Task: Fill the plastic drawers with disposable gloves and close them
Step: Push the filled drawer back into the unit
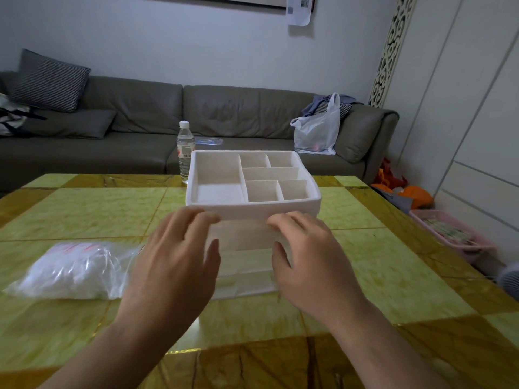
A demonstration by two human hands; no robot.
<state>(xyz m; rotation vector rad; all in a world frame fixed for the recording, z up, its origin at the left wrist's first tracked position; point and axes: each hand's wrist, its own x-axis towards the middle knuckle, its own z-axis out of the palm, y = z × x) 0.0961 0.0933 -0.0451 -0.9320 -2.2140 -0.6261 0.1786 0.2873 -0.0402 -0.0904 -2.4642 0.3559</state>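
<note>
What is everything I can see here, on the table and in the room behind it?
organizer: one, white, table centre, compartments on top, drawers at the front
bag of gloves: one, clear, table left
water bottle: one, clear, behind the organizer
table: one, yellow-green
sofa: one, grey, far side
cushion: one, striped, on the sofa
plastic bag: one, white, on the sofa
basket: one, pink, floor right
left hand: at the drawer front
right hand: at the drawer front

One head-mounted wide-angle camera looks forward and down across the yellow-green table (379, 265). The white drawer organizer (252, 203) sits close, centred in frame, with both forearms entering from the bottom edge. The grey sofa (140, 122) and wall fill the background.
</note>
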